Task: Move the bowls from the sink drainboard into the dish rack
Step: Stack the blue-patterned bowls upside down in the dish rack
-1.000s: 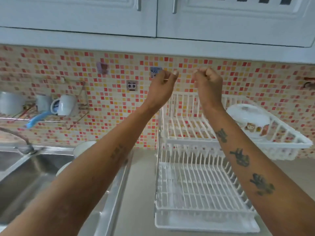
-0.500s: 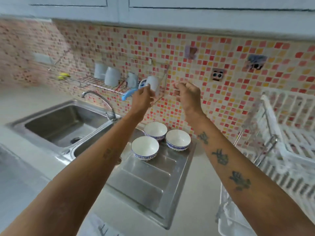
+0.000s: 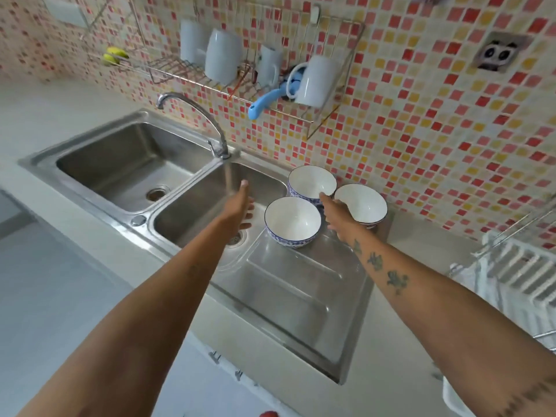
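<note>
Three white bowls with blue patterned sides stand upright at the far end of the steel drainboard (image 3: 294, 299): a near one (image 3: 292, 221), a far one (image 3: 311, 182) and a right one (image 3: 362, 204). My right hand (image 3: 337, 213) reaches between them, fingers apart, its fingertip at the far bowl's rim; it holds nothing. Over the small sink basin, just left of the near bowl, my left hand (image 3: 240, 207) is stretched out with fingers spread and nothing in it. The white dish rack (image 3: 517, 275) shows only partly at the right edge.
A double steel sink (image 3: 126, 164) with a curved tap (image 3: 192, 115) lies to the left. Above the bowls a wire wall shelf (image 3: 240, 82) holds white mugs and a blue utensil (image 3: 263, 103). Tiled wall runs close behind the bowls. Grey counter surrounds the sink.
The view swung from the dish rack left and down to the sink. Both hands dropped from raised, closed fists by the wall to spread fingers at the bowls.
</note>
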{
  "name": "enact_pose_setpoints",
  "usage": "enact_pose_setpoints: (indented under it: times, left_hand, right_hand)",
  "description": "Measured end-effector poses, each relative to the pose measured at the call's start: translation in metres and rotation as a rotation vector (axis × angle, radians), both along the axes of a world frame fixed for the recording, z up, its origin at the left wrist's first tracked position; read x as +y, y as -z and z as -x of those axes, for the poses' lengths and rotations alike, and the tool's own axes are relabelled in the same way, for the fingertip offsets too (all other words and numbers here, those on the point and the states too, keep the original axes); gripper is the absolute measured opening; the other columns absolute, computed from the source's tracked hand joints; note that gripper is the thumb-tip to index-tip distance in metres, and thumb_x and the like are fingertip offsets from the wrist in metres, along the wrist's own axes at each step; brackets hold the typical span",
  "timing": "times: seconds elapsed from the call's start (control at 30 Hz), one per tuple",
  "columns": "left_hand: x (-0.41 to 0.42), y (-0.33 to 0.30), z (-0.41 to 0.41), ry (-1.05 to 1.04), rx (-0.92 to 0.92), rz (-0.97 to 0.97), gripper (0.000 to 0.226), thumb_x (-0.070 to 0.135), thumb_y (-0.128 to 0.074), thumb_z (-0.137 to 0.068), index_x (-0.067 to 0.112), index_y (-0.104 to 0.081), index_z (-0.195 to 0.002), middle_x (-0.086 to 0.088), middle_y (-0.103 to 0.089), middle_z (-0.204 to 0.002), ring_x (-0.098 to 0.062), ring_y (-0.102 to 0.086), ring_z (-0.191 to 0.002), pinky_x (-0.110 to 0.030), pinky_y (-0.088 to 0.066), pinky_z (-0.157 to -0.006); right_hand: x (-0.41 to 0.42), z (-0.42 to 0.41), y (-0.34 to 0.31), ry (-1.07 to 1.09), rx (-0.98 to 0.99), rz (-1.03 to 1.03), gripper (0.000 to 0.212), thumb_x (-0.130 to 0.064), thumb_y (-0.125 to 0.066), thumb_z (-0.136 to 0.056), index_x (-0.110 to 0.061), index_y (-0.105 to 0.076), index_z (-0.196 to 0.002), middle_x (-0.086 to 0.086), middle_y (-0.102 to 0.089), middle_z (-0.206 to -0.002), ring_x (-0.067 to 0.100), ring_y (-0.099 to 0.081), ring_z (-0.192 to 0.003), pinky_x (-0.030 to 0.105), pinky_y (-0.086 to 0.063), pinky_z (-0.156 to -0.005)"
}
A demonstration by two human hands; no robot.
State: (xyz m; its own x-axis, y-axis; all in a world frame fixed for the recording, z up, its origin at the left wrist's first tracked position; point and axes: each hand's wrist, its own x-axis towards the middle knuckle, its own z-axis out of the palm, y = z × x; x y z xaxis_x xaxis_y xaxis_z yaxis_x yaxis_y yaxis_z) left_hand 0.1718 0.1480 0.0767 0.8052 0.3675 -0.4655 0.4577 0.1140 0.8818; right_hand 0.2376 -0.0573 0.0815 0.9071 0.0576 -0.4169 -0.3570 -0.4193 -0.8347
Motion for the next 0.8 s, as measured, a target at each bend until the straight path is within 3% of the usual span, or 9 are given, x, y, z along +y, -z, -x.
enact_pose_setpoints:
  times: [0.1,0.17,0.23,0.33,0.4,0.53,0.6,0.73,0.8]
  left_hand:
    - [-0.002,0.035,-0.013,-0.047,0.040,0.079,0.068,0.066,-0.026,-0.096,0.006,-0.053,-0.115,-0.009,-0.050,-0.106,-0.018,-0.049,-0.079,-0.031,-0.043,-0.072]
    - [-0.008,0.052,-0.024,-0.103,0.053,0.110,0.078,0.067,-0.025,-0.095,0.005,-0.044,-0.139,-0.012,-0.050,-0.131,-0.028,-0.054,-0.112,-0.039,-0.045,-0.092]
    - [-0.017,0.058,-0.031,-0.159,0.036,0.113,0.078,0.065,-0.025,-0.096,0.006,-0.039,-0.145,-0.012,-0.045,-0.146,-0.032,-0.043,-0.134,-0.043,-0.037,-0.109]
    - [-0.028,0.062,-0.040,-0.191,-0.003,0.173,0.074,0.063,-0.025,-0.097,0.007,-0.043,-0.141,-0.011,-0.047,-0.144,-0.027,-0.046,-0.128,-0.044,-0.034,-0.114]
    - [-0.031,0.072,-0.048,-0.195,-0.028,0.215,0.079,0.071,-0.026,-0.091,0.009,-0.048,-0.136,-0.010,-0.053,-0.139,-0.023,-0.052,-0.120,-0.045,-0.038,-0.112]
    - [-0.031,0.138,-0.075,-0.185,-0.050,0.230,0.108,0.090,-0.031,-0.055,0.016,-0.058,-0.128,-0.007,-0.065,-0.127,-0.026,-0.063,-0.115,-0.047,-0.045,-0.108]
    - [-0.035,0.145,-0.078,-0.197,-0.041,0.242,0.106,0.091,-0.033,-0.053,0.020,-0.060,-0.127,-0.005,-0.066,-0.126,-0.025,-0.064,-0.114,-0.046,-0.046,-0.107]
    - [-0.043,0.134,-0.073,-0.273,-0.044,0.285,0.100,0.086,-0.035,-0.057,0.020,-0.060,-0.128,-0.005,-0.066,-0.127,-0.025,-0.064,-0.113,-0.046,-0.048,-0.105]
    - [-0.047,0.112,-0.064,-0.282,-0.038,0.286,0.090,0.083,-0.033,-0.070,0.019,-0.060,-0.128,-0.006,-0.066,-0.127,-0.026,-0.064,-0.113,-0.044,-0.050,-0.103]
  right_hand:
    - [-0.001,-0.008,0.016,-0.018,0.008,0.021,0.050,-0.040,-0.040,-0.100,-0.004,-0.049,-0.133,0.008,-0.058,-0.122,0.027,-0.050,-0.108,0.040,-0.043,-0.096]
    - [-0.002,-0.010,0.019,-0.014,0.036,0.009,0.052,-0.040,-0.036,-0.102,-0.004,-0.046,-0.138,0.014,-0.051,-0.138,0.032,-0.050,-0.120,0.041,-0.043,-0.097]
    - [0.000,-0.018,0.028,-0.037,0.073,-0.002,0.055,-0.044,-0.033,-0.102,-0.007,-0.042,-0.143,0.011,-0.046,-0.144,0.031,-0.044,-0.131,0.043,-0.041,-0.101]
    - [0.005,-0.029,0.046,-0.042,0.111,-0.075,0.041,-0.055,-0.033,-0.097,-0.031,-0.053,-0.124,0.005,-0.053,-0.142,0.025,-0.051,-0.119,0.036,-0.044,-0.087]
    - [0.009,-0.037,0.060,-0.006,0.124,-0.117,0.035,-0.061,-0.037,-0.091,-0.038,-0.057,-0.106,0.002,-0.059,-0.136,0.021,-0.054,-0.116,0.036,-0.046,-0.091]
    - [0.021,-0.039,0.067,0.049,0.136,-0.208,0.046,-0.049,-0.040,-0.098,-0.020,-0.052,-0.131,-0.003,-0.055,-0.131,0.019,-0.050,-0.122,0.038,-0.040,-0.106]
    - [0.024,-0.037,0.071,0.061,0.141,-0.229,0.052,-0.047,-0.040,-0.098,-0.015,-0.049,-0.138,0.002,-0.051,-0.142,0.022,-0.047,-0.130,0.041,-0.037,-0.112]
    - [0.025,-0.037,0.074,0.115,0.124,-0.248,0.048,-0.040,-0.038,-0.101,-0.011,-0.050,-0.138,0.007,-0.052,-0.142,0.025,-0.048,-0.130,0.039,-0.039,-0.110]
    - [0.025,-0.038,0.076,0.117,0.132,-0.267,0.049,-0.042,-0.037,-0.101,-0.013,-0.050,-0.138,0.006,-0.052,-0.143,0.025,-0.049,-0.130,0.039,-0.039,-0.109]
